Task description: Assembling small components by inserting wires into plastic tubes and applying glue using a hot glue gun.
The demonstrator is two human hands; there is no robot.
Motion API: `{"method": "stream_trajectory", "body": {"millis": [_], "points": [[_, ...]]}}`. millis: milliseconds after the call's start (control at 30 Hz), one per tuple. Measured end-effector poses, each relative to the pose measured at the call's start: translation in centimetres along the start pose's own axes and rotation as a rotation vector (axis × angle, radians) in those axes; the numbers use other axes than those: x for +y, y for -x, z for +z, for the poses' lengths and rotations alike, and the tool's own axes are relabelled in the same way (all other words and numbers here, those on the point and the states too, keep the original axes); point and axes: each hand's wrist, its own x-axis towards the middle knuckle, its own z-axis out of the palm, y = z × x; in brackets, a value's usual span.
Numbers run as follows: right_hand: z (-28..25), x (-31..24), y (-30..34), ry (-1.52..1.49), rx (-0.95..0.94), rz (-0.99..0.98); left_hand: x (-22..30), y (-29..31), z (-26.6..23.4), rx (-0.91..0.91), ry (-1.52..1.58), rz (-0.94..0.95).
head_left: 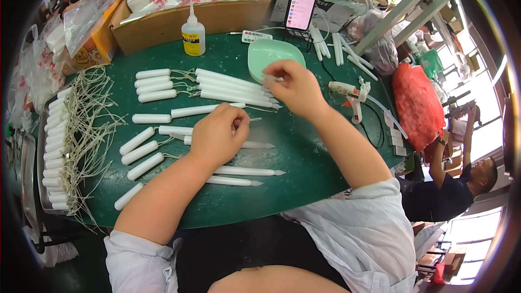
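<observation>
My left hand is curled closed above a row of white candle-shaped sticks; what its fingers hold, if anything, is hidden. At the near rim of a light green bowl, my right hand is pinched closed, with a small whitish bit at its fingertips too blurred to name. Just beyond my left hand lies a white stick without a visible tip. Several tipped sticks lie grouped farther back, joined by thin wires to short white tubes. Nearer me lies another tipped stick.
At left, a metal tray holds several white tubes with tangled wires. Behind are a glue bottle, a cardboard box, a remote and a phone. A glue gun and red bag stand right; a person is beyond.
</observation>
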Motion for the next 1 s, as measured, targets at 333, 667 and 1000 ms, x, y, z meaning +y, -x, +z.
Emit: {"method": "stream_trajectory", "body": {"millis": [333,667,1000], "points": [[2.5,0.9,5.9,-0.654,-0.073,0.390,0.1,-0.2,0.1,0.032,0.051,-0.021],[3.3,0.5,6.2,-0.734,-0.111,0.356,-0.1,-0.5,0.1,-0.002,0.035,-0.043],[3.5,0.6,6.5,-0.233,-0.112,0.088,-0.1,-0.2,0.2,-0.038,-0.032,0.034]]}}
